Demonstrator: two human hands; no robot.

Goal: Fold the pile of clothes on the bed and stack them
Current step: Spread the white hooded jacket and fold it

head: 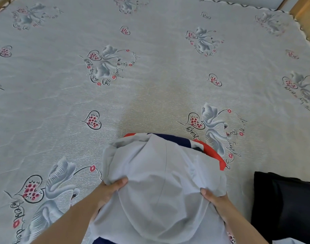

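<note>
Both hands hold one pale grey garment (pixel 161 182) up over the near edge of the bed (pixel 150 76), and the hold looks chosen to spread the cloth: the left hand (pixel 110 188) pinches its left border with the thumb laid on top and the fingers tucked out of sight beneath, while the right hand (pixel 214 199) pinches the opposite border the same way, so the fabric hangs between them in a broad, rounded drape. Judging by that, the person is opening or squaring the piece before a fold, and no finished stack shows anywhere on the bed. The garment is thin, soft and matte, with a straight seam running down its middle and loose gathers bunched at its upper left. Beneath and beyond it lies another garment in red and navy (pixel 210 152), its curved bright edge showing past the grey cloth on the right; a sliver of navy also shows at the bottom edge. To the right, apart from both hands, sits a black cloth (pixel 280 205), dark and smooth, its form hard to read. The bed's sheet is grey and faintly crinkled, printed with swans, hearts and script.
</note>
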